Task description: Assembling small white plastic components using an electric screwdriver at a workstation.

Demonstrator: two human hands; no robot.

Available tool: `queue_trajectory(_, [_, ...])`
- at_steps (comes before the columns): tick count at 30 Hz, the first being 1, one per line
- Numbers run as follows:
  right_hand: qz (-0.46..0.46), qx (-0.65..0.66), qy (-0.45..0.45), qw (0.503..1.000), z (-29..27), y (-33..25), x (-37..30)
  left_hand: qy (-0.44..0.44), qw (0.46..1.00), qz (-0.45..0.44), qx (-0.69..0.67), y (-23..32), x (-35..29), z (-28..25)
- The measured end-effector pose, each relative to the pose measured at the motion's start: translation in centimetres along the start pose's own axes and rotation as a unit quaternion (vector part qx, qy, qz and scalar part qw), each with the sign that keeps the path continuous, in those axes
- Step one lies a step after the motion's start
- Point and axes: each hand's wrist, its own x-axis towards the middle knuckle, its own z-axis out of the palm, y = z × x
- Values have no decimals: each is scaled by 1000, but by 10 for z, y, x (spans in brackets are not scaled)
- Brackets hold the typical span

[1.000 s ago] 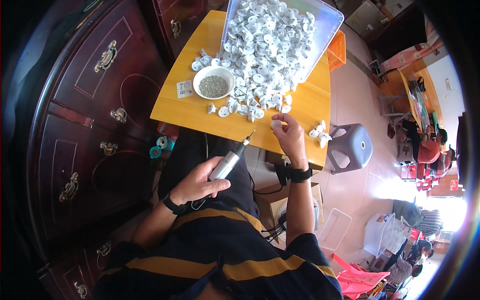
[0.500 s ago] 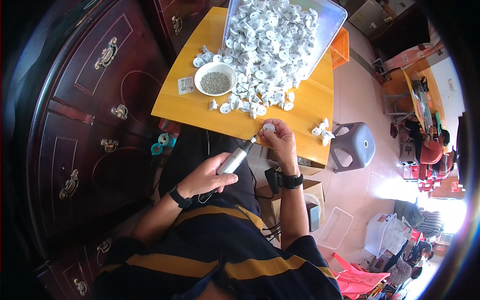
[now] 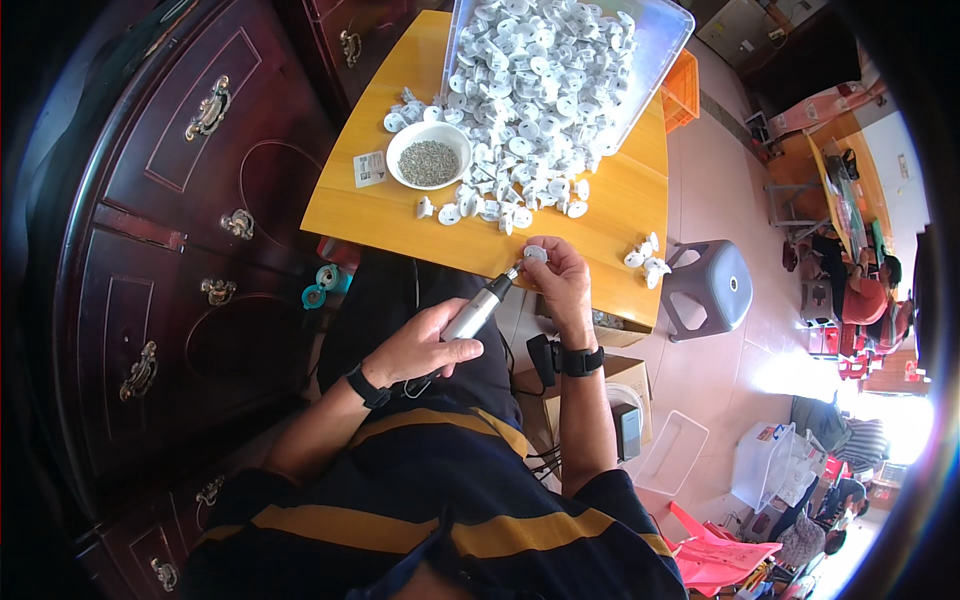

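Note:
My left hand (image 3: 430, 345) is wrapped round a silver electric screwdriver (image 3: 470, 318) with a black nose, which slants up to the right. Its tip meets a small white round plastic part (image 3: 536, 254) at the table's near edge. Thumb and fingers of my right hand (image 3: 562, 280) pinch that part; whether a screw sits at the tip is too small to make out. Beyond my hands lies a heap of similar white plastic parts (image 3: 540, 100), spilling from a clear plastic bin (image 3: 655, 60). A white bowl (image 3: 462, 150) of small metal screws (image 3: 428, 163) stands left of the heap.
A few white parts (image 3: 648, 262) lie apart at the right of the yellow wooden table (image 3: 360, 215). Beside it are a grey stool (image 3: 712, 285) and an orange crate (image 3: 682, 90). Dark wooden drawers (image 3: 170, 200) line the left. Other people (image 3: 862, 300) sit far right.
The screwdriver has shifted slightly up and right, its tip now closer against the white part. My right hand keeps its pinch almost in place.

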Motion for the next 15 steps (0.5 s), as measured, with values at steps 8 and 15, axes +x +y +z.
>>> queue_trajectory(8, [-4,-6,5,1000,2,0,-2,3,1000,1,-3,0,1,-1])
queue_trajectory(15, [-16,8,25,1000,5,-1,-3,-4,1000,0,-7,-1,2,-1])
